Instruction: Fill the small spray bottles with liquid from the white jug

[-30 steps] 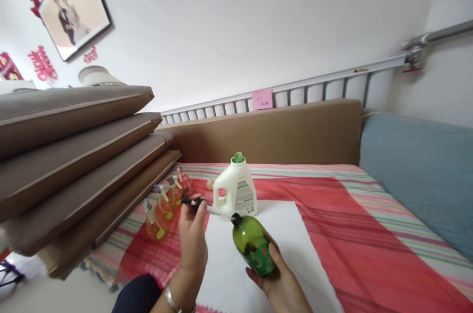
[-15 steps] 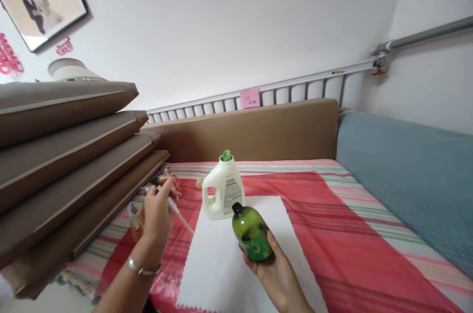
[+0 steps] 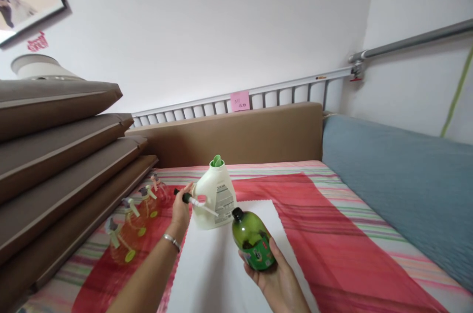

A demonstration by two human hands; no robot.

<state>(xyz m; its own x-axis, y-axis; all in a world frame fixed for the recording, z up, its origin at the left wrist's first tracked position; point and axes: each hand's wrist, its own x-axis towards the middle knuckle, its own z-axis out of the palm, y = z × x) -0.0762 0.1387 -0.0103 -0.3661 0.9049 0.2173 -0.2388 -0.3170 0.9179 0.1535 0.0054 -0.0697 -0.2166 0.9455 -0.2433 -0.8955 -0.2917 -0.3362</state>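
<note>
My right hand (image 3: 278,276) is wrapped round a green see-through bottle (image 3: 254,240), its open black neck tilted up and to the left. My left hand (image 3: 180,210) grips a black pump head (image 3: 186,197), whose pale dip tube points right and down toward that bottle, apart from its neck. Behind the tube stands an upright cream detergent jug (image 3: 222,193) with a green spout at its uncapped top. Under the bottle and jug lies a white scallop-edged mat (image 3: 218,266).
Several clear pump bottles (image 3: 135,219) with yellow tags stand in a row at the left. Stacked brown cushions (image 3: 70,170) rise beyond them. A red cloth (image 3: 325,224) covers part of the striped sheet, and a blue bolster (image 3: 391,170) borders the right.
My left hand has moved right with the pump head, away from the row of bottles and in front of the jug. My right hand keeps the green bottle nearly still; the view has shifted right.
</note>
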